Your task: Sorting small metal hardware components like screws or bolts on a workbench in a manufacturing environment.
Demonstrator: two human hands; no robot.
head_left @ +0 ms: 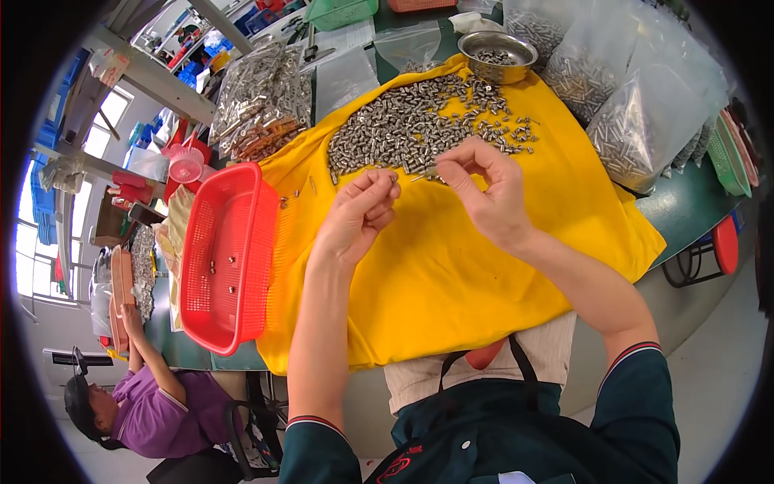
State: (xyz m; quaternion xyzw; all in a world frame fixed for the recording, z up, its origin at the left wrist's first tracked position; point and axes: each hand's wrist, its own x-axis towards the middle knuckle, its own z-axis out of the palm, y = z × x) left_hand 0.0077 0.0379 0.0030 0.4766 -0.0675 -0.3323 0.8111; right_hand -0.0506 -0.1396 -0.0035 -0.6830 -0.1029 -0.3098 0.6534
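Observation:
Over the yellow cloth (468,274), my left hand (355,214) is closed, with thumb and forefinger pinching a small metal piece at their tips. Facing it, my right hand (489,194) is also closed in a pinch; a small, thin greyish thing shows at its fingertips, too small to name. The two sets of fingertips are close but apart. Just beyond them lies a wide spread of small shiny metal cylinders (395,125). Left of my left forearm sits a red plastic basket (262,254) with a few small metal pieces on its bottom.
At the back right stand a steel bowl (498,71) of small parts and clear bags (633,129) full of metal pieces. Piled metal strips (262,97) lie at the back left. A green basket (730,157) is at the right edge. A co-worker in purple (173,411) sits at the left.

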